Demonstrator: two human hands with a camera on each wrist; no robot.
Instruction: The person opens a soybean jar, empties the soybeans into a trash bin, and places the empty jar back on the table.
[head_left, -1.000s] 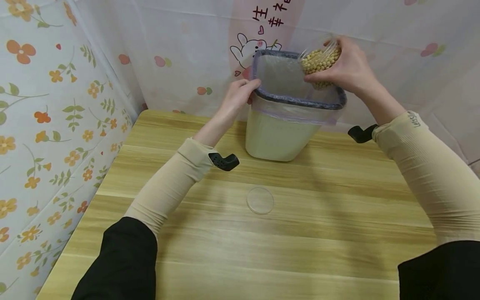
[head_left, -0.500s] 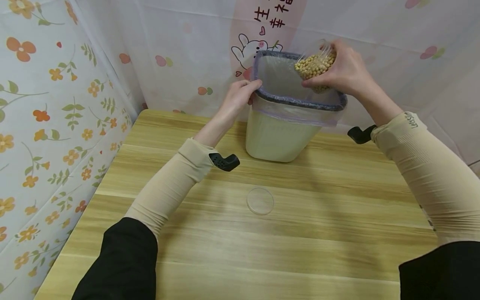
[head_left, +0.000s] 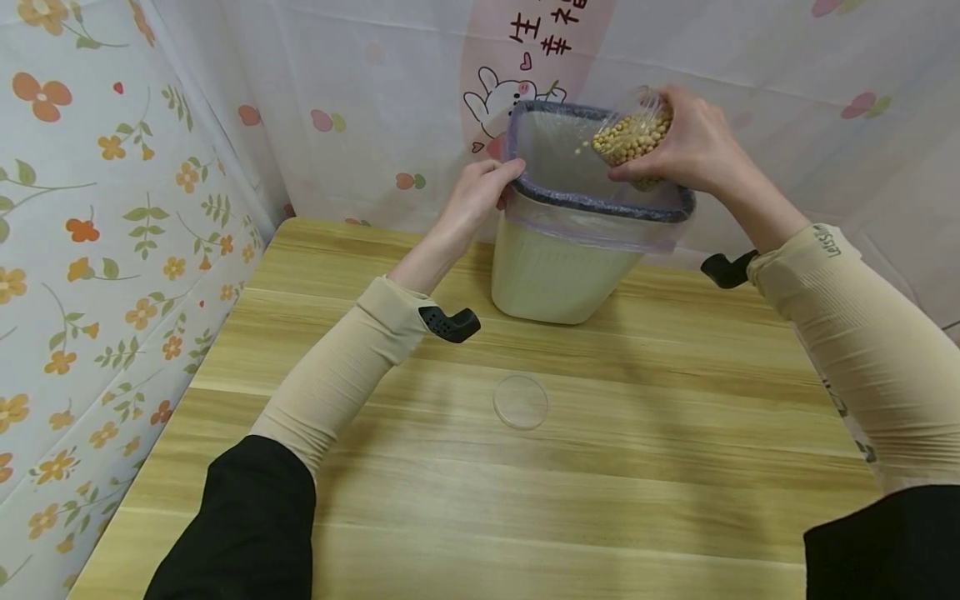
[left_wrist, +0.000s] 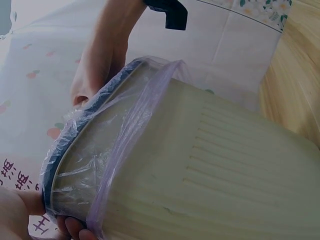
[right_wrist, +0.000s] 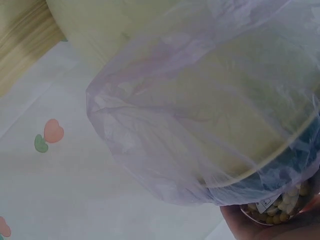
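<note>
Since the frame 0.5 s ago: 2 or so loose beans (head_left: 585, 144) now show in midair past the mouth of the jar (head_left: 633, 137); jar itself shifted slightly. Jar sits over the right part of the opening of the bin (head_left: 555, 275). Right hand (head_left: 693, 137) nearer, wrapped round it; jar lies left of the palm. Long axis tilted, mouth leftward, exact slope unclear. Pour likely hinges on mouth staying inside the rim (head_left: 600, 206). Left hand (head_left: 480, 183) pinches its left side.

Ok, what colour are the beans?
The beans are pale yellow; the head view shows them best.
</note>
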